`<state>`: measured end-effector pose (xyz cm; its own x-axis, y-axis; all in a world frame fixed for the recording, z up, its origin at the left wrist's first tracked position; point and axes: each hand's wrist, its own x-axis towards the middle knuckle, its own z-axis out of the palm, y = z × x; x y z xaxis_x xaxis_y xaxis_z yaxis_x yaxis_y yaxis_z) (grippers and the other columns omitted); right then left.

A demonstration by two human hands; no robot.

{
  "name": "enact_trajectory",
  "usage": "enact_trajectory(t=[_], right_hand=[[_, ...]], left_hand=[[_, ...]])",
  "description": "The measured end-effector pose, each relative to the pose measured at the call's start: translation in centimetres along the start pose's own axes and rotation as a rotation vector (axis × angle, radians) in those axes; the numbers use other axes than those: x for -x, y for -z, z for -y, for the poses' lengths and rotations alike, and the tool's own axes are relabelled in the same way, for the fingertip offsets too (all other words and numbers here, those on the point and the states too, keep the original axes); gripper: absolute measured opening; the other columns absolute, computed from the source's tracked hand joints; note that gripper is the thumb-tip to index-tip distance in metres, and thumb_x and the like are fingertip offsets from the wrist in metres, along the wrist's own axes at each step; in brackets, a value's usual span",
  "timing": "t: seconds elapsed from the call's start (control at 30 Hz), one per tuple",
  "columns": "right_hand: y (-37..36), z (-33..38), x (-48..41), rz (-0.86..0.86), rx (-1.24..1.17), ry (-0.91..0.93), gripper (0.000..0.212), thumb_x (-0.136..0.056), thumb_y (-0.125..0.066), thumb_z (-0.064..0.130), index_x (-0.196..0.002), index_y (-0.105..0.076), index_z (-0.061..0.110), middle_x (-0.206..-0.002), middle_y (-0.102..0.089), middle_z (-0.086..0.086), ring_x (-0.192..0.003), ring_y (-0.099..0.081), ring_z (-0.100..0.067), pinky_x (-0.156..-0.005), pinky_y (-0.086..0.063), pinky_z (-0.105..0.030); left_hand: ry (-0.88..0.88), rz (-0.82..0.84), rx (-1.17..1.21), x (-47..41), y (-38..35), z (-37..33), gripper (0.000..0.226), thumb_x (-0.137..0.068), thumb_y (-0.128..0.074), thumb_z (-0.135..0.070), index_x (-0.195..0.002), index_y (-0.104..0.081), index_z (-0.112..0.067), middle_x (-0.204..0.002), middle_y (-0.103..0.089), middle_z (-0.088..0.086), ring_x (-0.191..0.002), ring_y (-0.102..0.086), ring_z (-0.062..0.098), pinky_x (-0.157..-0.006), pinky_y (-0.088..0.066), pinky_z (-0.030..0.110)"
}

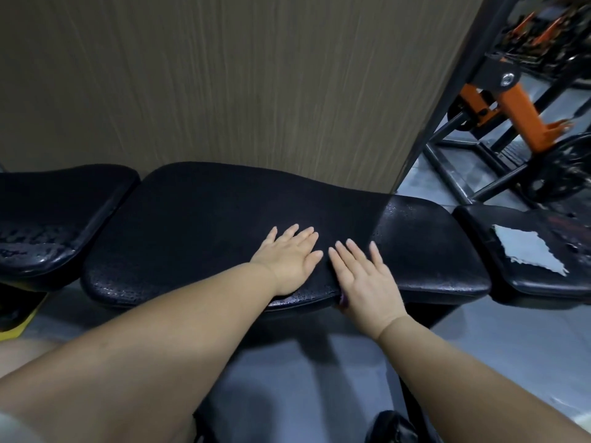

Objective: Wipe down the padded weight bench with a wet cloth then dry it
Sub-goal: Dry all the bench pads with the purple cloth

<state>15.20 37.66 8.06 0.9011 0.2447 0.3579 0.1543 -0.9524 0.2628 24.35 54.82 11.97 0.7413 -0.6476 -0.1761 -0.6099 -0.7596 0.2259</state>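
The black padded bench [192, 219] runs left to right in front of me, its surface glistening with droplets along the front edge. My left hand [289, 254] lies flat on the middle pad with its fingers straight. My right hand [364, 276] lies flat beside it, fingers spread, its palm over the pad's front edge. A small purple bit [344, 301] shows under the right palm; I cannot tell what it belongs to. A pale grey cloth [529, 249] lies spread on the separate black pad [543, 282] at the right, apart from both hands.
Another black pad [57, 212] sits at the left. A brown panelled wall [224, 91] stands right behind the bench. Orange and black gym machines [511, 116] fill the back right. Grey floor [303, 362] lies below me, with a yellow object [19, 324] at the left edge.
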Motion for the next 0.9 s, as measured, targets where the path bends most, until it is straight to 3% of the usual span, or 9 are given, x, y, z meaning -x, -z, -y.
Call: enact_trajectory(t=[0.2,0.37,0.43,0.53,0.63,0.73,0.9], right_hand=[[-0.8,-2.8,1.3,-0.065,-0.017,0.009,0.053,-0.083,-0.046,0.025,-0.132,-0.054,0.005,-0.134,-0.057,-0.01,-0.127,-0.051,-0.028,-0.11,-0.025,-0.054],[-0.6,-8.8,5.1,-0.013,0.029,-0.111,0.052,-0.081,-0.041,0.024,-0.127,-0.057,0.004,-0.129,-0.06,-0.012,-0.123,-0.055,-0.03,-0.111,-0.024,-0.057],[-0.2,-11.2,6.7,0.032,0.07,-0.182,0.055,-0.078,-0.048,0.026,-0.127,-0.057,0.003,-0.13,-0.059,-0.014,-0.124,-0.053,-0.031,-0.113,-0.02,-0.056],[0.0,-12.7,7.5,0.148,0.064,-0.281,0.083,-0.054,-0.081,0.018,-0.13,-0.054,0.001,-0.132,-0.057,-0.017,-0.126,-0.05,-0.035,-0.112,-0.018,-0.056],[-0.1,-12.2,7.3,0.152,0.051,-0.298,0.094,-0.044,-0.085,0.011,-0.131,-0.052,-0.001,-0.132,-0.056,-0.019,-0.126,-0.049,-0.037,-0.11,-0.019,-0.055],[0.0,-10.2,5.8,0.125,0.032,-0.236,0.107,-0.036,-0.092,0.029,-0.131,-0.051,0.001,-0.132,-0.056,-0.019,-0.124,-0.052,-0.036,-0.109,-0.02,-0.055],[-0.4,-3.1,1.4,-0.008,-0.021,-0.051,0.081,-0.052,-0.075,0.02,-0.13,-0.056,0.005,-0.132,-0.057,-0.014,-0.125,-0.052,-0.031,-0.109,-0.021,-0.055]], left_hand=[[0.003,-0.021,-0.026,0.2,-0.4,-0.2,0.061,-0.101,-0.01,-0.052,-0.156,-0.003,-0.026,-0.162,0.005,-0.014,-0.148,0.011,0.009,-0.121,0.007,0.041],[0.008,-0.02,-0.067,0.1,-0.5,-0.1,0.064,-0.1,-0.012,-0.055,-0.155,0.001,-0.027,-0.162,0.007,-0.014,-0.148,0.013,0.01,-0.121,0.007,0.042],[0.008,-0.029,-0.068,0.1,-0.7,-0.1,0.065,-0.099,-0.011,-0.057,-0.155,0.001,-0.028,-0.161,0.007,-0.015,-0.148,0.013,0.01,-0.121,0.007,0.042],[0.006,-0.037,-0.071,-0.1,-0.7,0.0,0.066,-0.098,-0.011,-0.059,-0.155,0.001,-0.029,-0.161,0.008,-0.016,-0.148,0.013,0.01,-0.121,0.007,0.043],[0.009,-0.042,-0.075,-0.3,-0.8,-0.1,0.066,-0.097,-0.011,-0.061,-0.155,0.002,-0.03,-0.161,0.008,-0.016,-0.148,0.013,0.01,-0.12,0.007,0.043],[0.008,-0.044,-0.08,-0.4,-0.8,-0.1,0.066,-0.097,-0.011,-0.061,-0.155,0.002,-0.031,-0.161,0.008,-0.016,-0.148,0.013,0.011,-0.12,0.007,0.043],[0.011,-0.05,-0.081,-0.3,-0.8,0.0,0.067,-0.097,-0.012,-0.061,-0.155,0.002,-0.031,-0.161,0.007,-0.016,-0.148,0.012,0.01,-0.12,0.007,0.043]])
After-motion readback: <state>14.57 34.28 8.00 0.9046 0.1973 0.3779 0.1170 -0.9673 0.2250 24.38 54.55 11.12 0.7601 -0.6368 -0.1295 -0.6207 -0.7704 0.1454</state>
